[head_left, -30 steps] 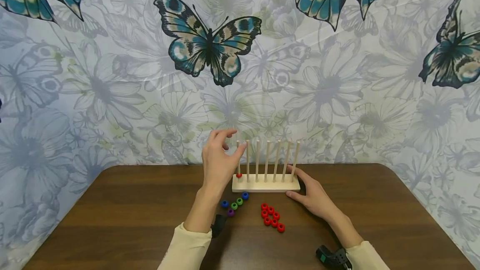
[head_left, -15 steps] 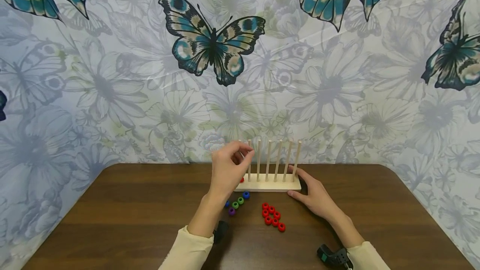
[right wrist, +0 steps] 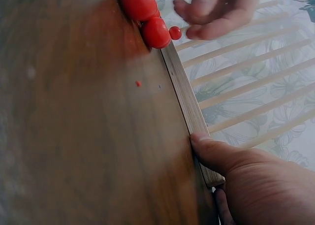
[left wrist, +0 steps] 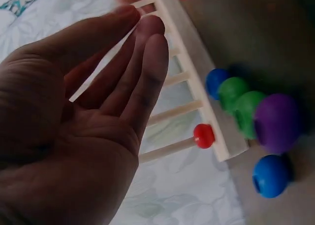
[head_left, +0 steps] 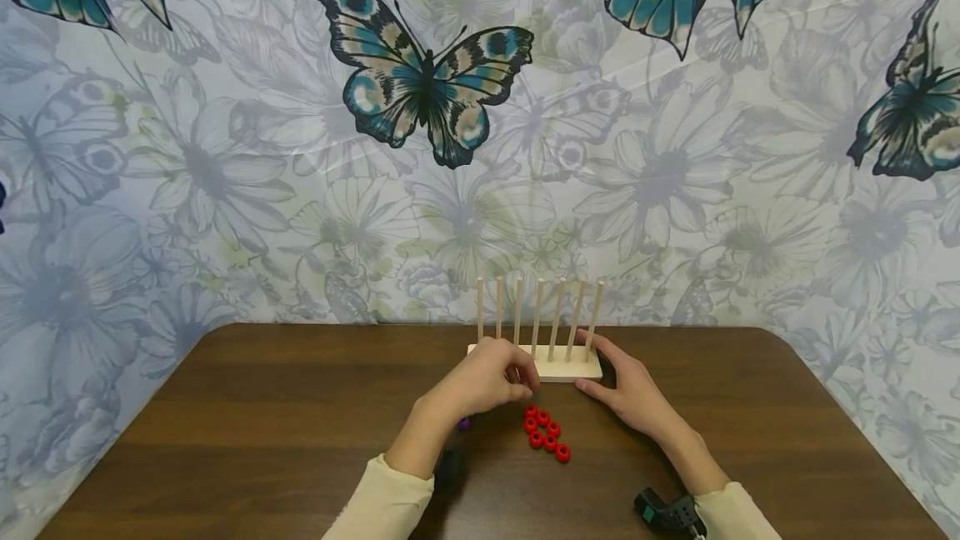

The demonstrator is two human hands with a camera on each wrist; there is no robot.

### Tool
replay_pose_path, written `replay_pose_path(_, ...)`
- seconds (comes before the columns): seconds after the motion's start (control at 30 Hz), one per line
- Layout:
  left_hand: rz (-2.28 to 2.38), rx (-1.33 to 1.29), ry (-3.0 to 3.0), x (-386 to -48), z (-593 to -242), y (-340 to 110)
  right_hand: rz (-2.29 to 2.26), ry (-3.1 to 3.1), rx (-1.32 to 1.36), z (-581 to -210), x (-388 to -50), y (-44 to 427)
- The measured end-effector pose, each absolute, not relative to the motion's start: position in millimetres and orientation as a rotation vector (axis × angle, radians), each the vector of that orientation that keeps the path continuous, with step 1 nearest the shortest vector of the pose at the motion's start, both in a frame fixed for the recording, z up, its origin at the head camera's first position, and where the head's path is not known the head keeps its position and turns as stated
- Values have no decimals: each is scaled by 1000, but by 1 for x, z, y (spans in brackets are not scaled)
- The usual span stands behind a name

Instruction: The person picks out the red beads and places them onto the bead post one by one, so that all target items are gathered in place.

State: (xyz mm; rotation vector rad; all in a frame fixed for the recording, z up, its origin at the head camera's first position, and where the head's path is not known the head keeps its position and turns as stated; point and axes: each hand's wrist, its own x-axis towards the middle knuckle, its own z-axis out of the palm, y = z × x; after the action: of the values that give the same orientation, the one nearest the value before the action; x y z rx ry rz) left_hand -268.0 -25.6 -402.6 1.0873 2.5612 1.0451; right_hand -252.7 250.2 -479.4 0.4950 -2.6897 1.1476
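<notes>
A pale wooden peg stand (head_left: 566,372) with several upright pegs stands on the table. My right hand (head_left: 626,390) grips its right end, with the thumb (right wrist: 211,148) on the front edge. The left hand (head_left: 483,382) hovers before the stand, just short of a cluster of red beads (head_left: 551,443). Its fingers look relaxed and fairly straight, with nothing visible between them in the left wrist view. One red bead (left wrist: 204,136) sits at the foot of the end peg. Loose green beads (left wrist: 233,93), a purple bead (left wrist: 279,122) and blue beads (left wrist: 270,176) lie near the stand.
The brown table (head_left: 262,423) runs back to a wall hanging (head_left: 262,232) printed with butterflies and flowers. In the head view, the left hand and arm cover most of the non-red beads. A black strapped device (head_left: 667,513) is on the right wrist.
The left hand has come down from the top of the leftmost peg, toward the red beads. The red bead stays on that peg. My right hand keeps its hold on the stand.
</notes>
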Motion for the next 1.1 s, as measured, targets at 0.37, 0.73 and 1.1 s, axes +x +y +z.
replay_pose_path(0.37,952,1072,2528,-259,-420,-24,1147,-2684,505,-476,-251,253)
replay_pose_path(0.73,854,1115,2621,-255,-427,-20,1181,-2679,505,-477,-252,249)
replay_pose_path(1.1,1098,1067,2600,-257,-411,-24,1162,-2676,517,-478,-253,250)
